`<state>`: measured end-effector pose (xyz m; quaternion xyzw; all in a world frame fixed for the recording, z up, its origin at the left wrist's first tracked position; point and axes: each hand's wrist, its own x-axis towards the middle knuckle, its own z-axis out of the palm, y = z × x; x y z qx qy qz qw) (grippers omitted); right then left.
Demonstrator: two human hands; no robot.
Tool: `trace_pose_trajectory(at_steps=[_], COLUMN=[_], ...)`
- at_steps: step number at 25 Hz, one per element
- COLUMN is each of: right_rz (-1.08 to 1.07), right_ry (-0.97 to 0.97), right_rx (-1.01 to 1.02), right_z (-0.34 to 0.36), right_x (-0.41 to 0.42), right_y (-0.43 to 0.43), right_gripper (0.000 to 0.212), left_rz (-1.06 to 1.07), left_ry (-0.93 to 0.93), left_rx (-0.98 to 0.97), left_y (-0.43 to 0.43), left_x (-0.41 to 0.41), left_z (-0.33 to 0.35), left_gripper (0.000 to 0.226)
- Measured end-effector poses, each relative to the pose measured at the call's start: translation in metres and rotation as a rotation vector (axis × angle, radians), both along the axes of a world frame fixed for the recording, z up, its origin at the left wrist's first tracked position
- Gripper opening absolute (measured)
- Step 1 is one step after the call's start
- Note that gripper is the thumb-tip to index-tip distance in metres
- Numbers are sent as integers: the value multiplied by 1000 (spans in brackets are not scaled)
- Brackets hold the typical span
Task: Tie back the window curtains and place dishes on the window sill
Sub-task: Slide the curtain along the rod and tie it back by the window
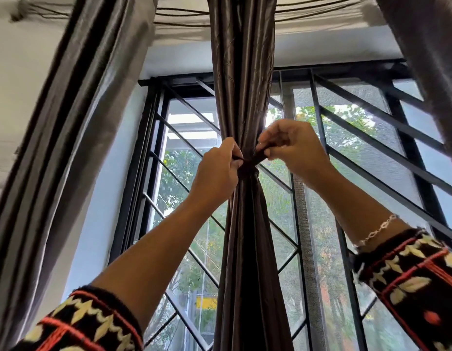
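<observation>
A brown satin curtain [242, 72] hangs down the middle of the window, gathered tight at hand height. A dark tie-back band [250, 165] wraps the gathered part. My left hand [217, 171] pinches the band's left end against the curtain. On the other side, my right hand [293, 148] pinches the right end, pulled up and to the right. Both arms are raised, sleeves pushed back. No dishes or window sill are in view.
A grey curtain [75, 122] hangs at the left and another [432, 51] at the upper right. Behind the curtains a black metal window grille [366, 153] with mesh screens shows trees outside. Dark cords [182, 16] run across the top.
</observation>
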<state>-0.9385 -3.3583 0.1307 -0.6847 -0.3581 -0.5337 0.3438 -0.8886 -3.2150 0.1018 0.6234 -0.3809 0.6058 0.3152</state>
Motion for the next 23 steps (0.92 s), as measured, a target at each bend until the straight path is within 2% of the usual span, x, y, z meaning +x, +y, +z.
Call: trace_pose_trajectory(at_steps=[4, 7, 10, 13, 15, 17, 20, 23], right_rz=[-161, -241, -248, -291, -389, -494, -523, -419], right_ry=[-194, -282, -273, -285, -289, -294, -228, 7], right_rx=[-13, 45, 40, -75, -165, -209, -193, -150], right_z=[17, 14, 5, -11, -20, -20, -11, -4], right_x=[14, 30, 41, 43, 44, 45, 43, 36], right_y=[16, 24, 27, 24, 21, 20, 24, 27], right_gripper=[22, 17, 24, 30, 34, 27, 22, 27], left_rz=[-158, -271, -344, -373, -395, -396, -305, -170], left_ry=[90, 157, 207, 259, 305, 334, 270, 186], left_rx=[-58, -131, -166, -192, -192, -183, -196, -176], left_y=[1, 3, 7, 12, 14, 13, 9, 4], left_x=[-3, -6, -6, -5, -3, -2, -3, -9], left_z=[2, 6, 9, 10, 10, 9, 11, 12], left_gripper=[2, 7, 11, 22, 26, 23, 10, 4])
